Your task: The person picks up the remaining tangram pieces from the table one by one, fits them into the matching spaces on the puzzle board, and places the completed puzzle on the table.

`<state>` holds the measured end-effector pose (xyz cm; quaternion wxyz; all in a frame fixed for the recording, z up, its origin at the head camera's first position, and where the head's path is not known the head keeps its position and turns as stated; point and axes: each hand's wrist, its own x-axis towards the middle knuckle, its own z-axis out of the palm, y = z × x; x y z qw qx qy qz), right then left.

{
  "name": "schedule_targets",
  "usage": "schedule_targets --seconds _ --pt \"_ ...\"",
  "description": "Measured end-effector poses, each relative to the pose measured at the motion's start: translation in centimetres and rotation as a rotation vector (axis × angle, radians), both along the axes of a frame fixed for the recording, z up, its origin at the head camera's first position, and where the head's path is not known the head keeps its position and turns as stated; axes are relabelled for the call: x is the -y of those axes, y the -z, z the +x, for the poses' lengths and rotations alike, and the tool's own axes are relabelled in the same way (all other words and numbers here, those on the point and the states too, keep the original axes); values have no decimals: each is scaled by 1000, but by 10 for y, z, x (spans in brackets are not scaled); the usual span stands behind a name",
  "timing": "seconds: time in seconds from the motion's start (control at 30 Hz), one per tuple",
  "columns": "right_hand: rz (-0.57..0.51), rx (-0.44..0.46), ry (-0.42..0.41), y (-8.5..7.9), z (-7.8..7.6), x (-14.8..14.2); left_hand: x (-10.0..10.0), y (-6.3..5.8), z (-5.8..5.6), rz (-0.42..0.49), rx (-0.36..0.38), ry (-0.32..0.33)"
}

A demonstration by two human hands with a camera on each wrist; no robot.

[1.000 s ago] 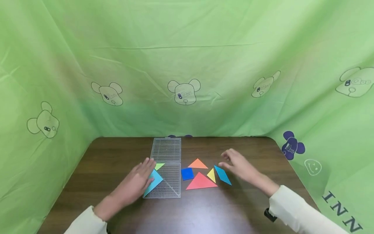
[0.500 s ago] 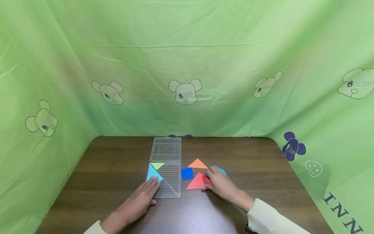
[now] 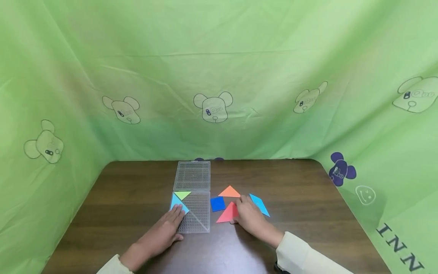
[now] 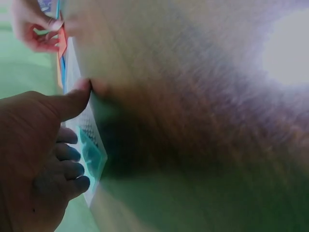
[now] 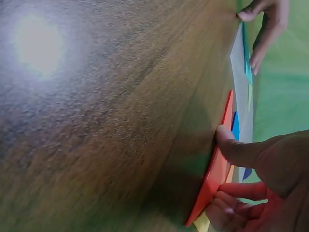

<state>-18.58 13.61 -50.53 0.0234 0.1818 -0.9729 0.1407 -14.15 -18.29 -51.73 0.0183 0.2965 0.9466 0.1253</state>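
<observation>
My left hand (image 3: 161, 230) rests with straight fingers on a light blue triangle (image 3: 176, 202), covering its near part. That triangle lies at the left of a clear dotted plastic tray (image 3: 200, 213), and a small green triangle (image 3: 183, 195) sits in the tray's far left corner. To the right, my right hand (image 3: 251, 217) pinches a large red triangle (image 5: 215, 176), with the thumb at its near edge and the fingertips on the far side. Beneath those fingers shows part of a yellow triangle (image 5: 202, 223), hidden in the head view.
A blue square (image 3: 218, 204) lies between tray and red triangle, an orange triangle (image 3: 229, 191) behind it. Right of the right hand is a bright blue parallelogram (image 3: 260, 205). A second clear dotted panel (image 3: 193, 176) adjoins the tray's far edge. Green cloth surrounds the brown table (image 3: 130, 198).
My left hand has slid toward me on the light blue triangle, uncovering its far part and the green one. My right hand has moved left past the parallelogram and taken hold of the red triangle.
</observation>
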Motion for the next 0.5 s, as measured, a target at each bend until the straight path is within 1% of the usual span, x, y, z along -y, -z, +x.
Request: schedule_targets --seconds 0.1,0.17,0.37,0.5 --pt "4 -2 19 -2 -2 3 3 -3 -3 48 64 -31" --pt "-5 4 28 -3 -3 4 4 -4 -4 56 81 -32" --pt "-24 53 63 -5 -7 6 5 -5 -6 25 66 -16" --pt "-25 115 90 -5 -11 7 5 -4 -4 38 56 -14"
